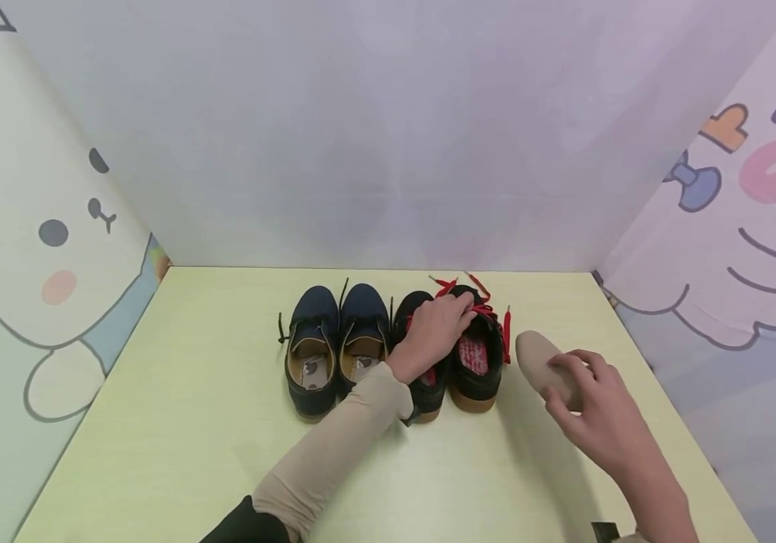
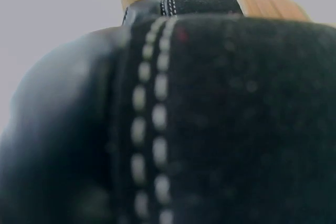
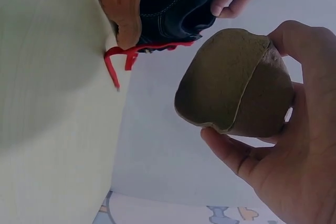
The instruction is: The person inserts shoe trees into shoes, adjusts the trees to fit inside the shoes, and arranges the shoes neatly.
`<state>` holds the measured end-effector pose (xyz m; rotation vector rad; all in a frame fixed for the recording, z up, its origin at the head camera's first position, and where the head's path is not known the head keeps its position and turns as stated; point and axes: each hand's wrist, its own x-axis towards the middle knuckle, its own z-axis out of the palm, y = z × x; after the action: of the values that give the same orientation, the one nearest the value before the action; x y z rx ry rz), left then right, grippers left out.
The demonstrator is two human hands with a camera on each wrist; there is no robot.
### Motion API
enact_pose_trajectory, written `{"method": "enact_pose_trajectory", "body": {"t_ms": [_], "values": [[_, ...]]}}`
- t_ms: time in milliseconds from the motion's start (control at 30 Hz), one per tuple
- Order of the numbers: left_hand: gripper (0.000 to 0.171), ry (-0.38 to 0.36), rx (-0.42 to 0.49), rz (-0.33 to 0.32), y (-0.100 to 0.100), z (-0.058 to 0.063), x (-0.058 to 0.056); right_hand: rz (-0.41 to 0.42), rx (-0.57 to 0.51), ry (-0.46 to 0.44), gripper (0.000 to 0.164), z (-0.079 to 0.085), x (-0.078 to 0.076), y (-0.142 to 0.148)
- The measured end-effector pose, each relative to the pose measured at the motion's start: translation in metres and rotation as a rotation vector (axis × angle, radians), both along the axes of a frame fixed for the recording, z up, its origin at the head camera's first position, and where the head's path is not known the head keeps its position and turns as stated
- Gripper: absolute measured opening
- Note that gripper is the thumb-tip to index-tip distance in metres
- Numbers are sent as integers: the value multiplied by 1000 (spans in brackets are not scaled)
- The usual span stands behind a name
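Observation:
My left hand reaches across one black shoe and grips the tongue area of the black shoe with red laces at the right end of the row. Dark material with white double stitching fills the left wrist view. To the right, above the table, my right hand holds a beige moulded shoe insert between thumb and fingers. Seen in the right wrist view, the insert is hollow with a rounded end, apart from the shoe and its tan sole.
Two navy shoes with dark laces stand left of the black pair, toes toward the back wall. All stand on a pale yellow table. Fabric walls with cartoon animals enclose the back and sides.

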<state>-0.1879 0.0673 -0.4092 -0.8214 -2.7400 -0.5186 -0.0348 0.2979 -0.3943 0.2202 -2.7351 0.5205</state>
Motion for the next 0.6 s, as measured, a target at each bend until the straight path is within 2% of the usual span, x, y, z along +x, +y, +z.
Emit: {"method": "enact_pose_trajectory", "body": {"t_ms": [333,600], "values": [[19,34,-4,-17,1,-2,1,59,-7,8,36,2,-6,-13],[16,70,-60,-6,3,-4,-2,74,3,-9,35,5,-9,-22]]}}
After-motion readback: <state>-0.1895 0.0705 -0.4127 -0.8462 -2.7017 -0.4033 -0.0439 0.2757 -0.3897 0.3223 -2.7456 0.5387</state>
